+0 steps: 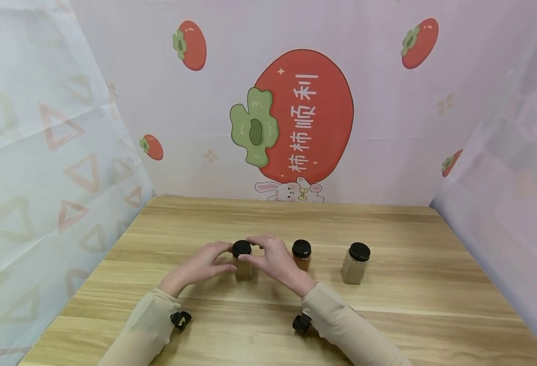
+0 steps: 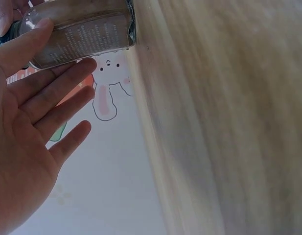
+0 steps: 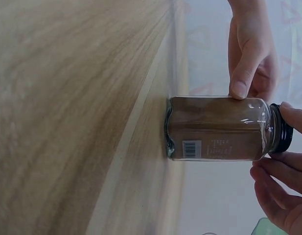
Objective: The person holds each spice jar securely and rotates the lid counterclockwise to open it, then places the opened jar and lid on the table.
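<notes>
A square glass jar [image 1: 243, 271] of brown powder stands upright on the wooden table, capped by a black lid [image 1: 242, 247]. My left hand [image 1: 206, 264] holds the jar's body from the left, its thumb lying against the glass in both wrist views. From the other side, my right hand [image 1: 275, 258] pinches the lid between thumb and fingers. The right wrist view shows a barcode label on the jar [image 3: 214, 129], with the lid [image 3: 284, 129] seated on its neck. Small print covers the side of the jar [image 2: 92, 36] facing the left wrist camera.
Just right of my right hand is a second black-lidded jar [image 1: 302, 261] with reddish-brown contents, partly hidden by the hand. Farther right stands a third jar [image 1: 354, 270] of paler powder. A printed cloth [image 1: 378, 168] hangs behind the wooden table [image 1: 410, 315].
</notes>
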Demonstrator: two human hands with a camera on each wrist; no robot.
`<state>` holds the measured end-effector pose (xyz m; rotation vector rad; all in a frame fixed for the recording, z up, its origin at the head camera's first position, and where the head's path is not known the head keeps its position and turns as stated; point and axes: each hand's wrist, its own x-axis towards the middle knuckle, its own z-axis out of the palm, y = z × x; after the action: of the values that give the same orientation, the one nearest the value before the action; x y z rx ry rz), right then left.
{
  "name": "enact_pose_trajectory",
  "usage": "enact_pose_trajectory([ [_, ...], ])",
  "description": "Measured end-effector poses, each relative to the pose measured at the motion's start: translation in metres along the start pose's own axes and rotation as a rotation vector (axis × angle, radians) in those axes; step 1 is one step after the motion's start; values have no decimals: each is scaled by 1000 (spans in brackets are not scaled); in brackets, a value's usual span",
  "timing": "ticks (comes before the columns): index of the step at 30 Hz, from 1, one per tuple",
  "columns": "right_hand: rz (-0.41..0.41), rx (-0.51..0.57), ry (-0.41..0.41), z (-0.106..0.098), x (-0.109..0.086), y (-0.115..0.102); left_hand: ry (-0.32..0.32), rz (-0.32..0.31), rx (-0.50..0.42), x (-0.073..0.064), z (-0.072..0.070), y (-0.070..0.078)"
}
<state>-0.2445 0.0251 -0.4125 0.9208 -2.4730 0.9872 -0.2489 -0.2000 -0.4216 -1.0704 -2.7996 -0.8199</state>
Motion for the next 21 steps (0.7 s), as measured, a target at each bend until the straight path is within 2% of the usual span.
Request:
enact_pose_trajectory([
  [5, 1, 0, 19, 2, 0, 2, 20, 10, 10, 0, 1, -1],
  [15, 2, -5, 42, 4, -1, -1, 78, -90, -33, -3, 1, -1],
  [21, -2, 10, 51, 5, 1, -1, 71, -99, -63, -3, 0, -3],
])
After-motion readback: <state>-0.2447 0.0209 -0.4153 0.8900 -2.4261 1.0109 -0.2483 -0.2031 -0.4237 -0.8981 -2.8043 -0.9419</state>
